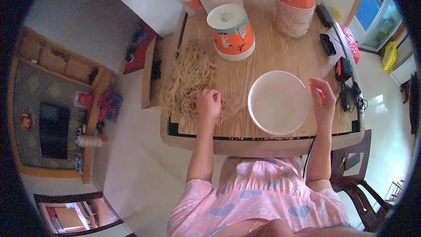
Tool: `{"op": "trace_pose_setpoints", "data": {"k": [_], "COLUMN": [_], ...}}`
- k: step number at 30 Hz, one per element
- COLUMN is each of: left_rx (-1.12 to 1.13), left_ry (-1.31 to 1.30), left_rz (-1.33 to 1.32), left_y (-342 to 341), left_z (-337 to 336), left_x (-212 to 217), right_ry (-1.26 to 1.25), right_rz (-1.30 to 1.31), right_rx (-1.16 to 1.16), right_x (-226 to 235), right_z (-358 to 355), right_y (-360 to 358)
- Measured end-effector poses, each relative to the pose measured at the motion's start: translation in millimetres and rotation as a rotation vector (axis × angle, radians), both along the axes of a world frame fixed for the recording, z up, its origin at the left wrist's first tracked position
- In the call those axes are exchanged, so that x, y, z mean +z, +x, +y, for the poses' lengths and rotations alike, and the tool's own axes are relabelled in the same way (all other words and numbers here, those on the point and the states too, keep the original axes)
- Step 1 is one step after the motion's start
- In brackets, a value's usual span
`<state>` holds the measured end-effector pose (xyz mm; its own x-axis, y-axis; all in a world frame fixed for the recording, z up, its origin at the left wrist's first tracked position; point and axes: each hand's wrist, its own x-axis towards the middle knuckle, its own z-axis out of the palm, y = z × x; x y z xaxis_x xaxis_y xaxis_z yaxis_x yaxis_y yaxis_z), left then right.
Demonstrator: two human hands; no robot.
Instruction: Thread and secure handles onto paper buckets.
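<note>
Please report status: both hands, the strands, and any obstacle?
Left hand curled at tan strands, grip unclear. Right hand beside white tub. Tub stands between hands.

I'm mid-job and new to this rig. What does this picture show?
No machine here: a person works with two bare hands. The single picture comes from a fisheye camera on the person's head, looking down, so straight edges bend. On the wooden table, the left hand is at a pile of tan strands; whether its fingers pinch any is unclear. The right hand is beside a round white tub; I cannot tell whether they touch. An orange-and-green paper tub stands farther back.
</note>
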<state>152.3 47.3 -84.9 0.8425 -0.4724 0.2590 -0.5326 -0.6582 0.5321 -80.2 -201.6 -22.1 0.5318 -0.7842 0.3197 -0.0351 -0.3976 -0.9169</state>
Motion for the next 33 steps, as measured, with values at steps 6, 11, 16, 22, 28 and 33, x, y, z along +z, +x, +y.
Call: {"op": "trace_pose_setpoints", "data": {"k": [6, 11, 16, 22, 28, 33], "left_rx": [-0.053, -0.076, -0.222, -0.325, -0.403, -0.534], "left_ry": [0.086, -0.500, -0.906, -0.848, -0.891, -0.922], "left_rz": [-0.017, 0.152, 0.031, 0.354, 0.692, 0.724], "left_y": [34.6, 42.0, 15.1, -37.5, -75.9, -105.3], "left_z": [-13.5, -9.1, 9.6, 9.3, 3.0, -4.5], "left_x": [-4.2, 125.9, 198.0, 159.0, 119.7, 119.4], "right_ry": [0.064, 0.076, 0.061, -0.013, -0.020, 0.050], "right_rz": [-0.020, -0.087, -0.088, -0.165, -0.184, -0.163], "right_rx": [-0.020, -0.052, -0.073, -0.040, 0.349, 0.561], "right_x": [0.4, 1.4, 0.8, 24.5, 43.2, 52.4], "right_z": [5.8, 4.7, 11.1, 42.3, 80.9, 101.1], "right_y": [-23.4, -37.2, -41.2, -46.7, -13.0, 13.1]}}
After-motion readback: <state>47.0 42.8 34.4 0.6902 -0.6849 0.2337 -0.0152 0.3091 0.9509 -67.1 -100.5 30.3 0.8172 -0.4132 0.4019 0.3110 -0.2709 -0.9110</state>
